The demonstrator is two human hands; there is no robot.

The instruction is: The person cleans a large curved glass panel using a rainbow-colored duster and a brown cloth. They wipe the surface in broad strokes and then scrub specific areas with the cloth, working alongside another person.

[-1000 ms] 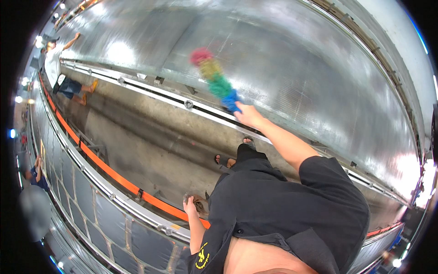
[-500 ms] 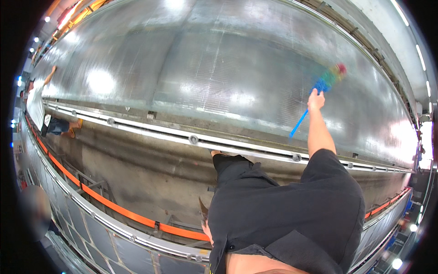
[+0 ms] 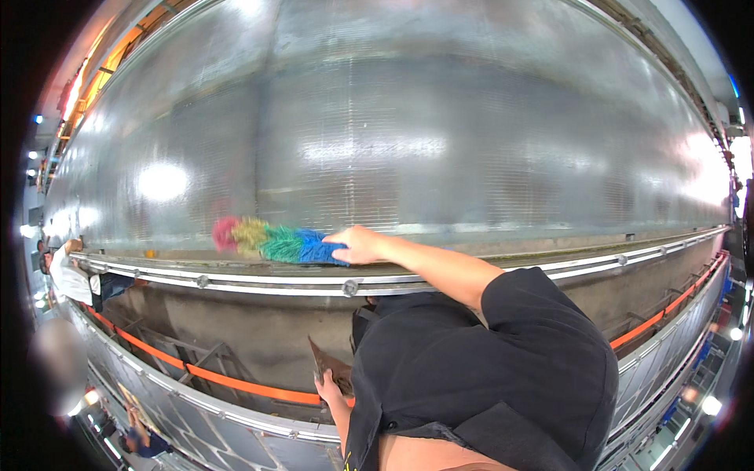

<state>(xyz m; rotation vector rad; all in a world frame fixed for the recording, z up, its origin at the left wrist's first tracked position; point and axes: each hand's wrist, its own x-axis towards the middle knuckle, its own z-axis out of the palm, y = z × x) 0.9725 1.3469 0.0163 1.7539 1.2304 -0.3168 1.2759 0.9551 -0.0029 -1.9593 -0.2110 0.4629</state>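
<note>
Right hand [image 3: 360, 245]: gripped the duster [image 3: 284, 244] beyond the rail [image 3: 259, 288].
Left hand [image 3: 331, 389]: was nearside of it, by brown material [image 3: 333, 366]; grip unclear.

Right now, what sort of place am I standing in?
Probably a factory or workshop: there's a long, shiny grey surface, a metal rail along its near edge, and another person standing farther along.

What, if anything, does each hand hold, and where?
Right hand: the rainbow duster, at its fluffy blue end. Left hand: apparently a brown piece, exact grip unclear.
</note>
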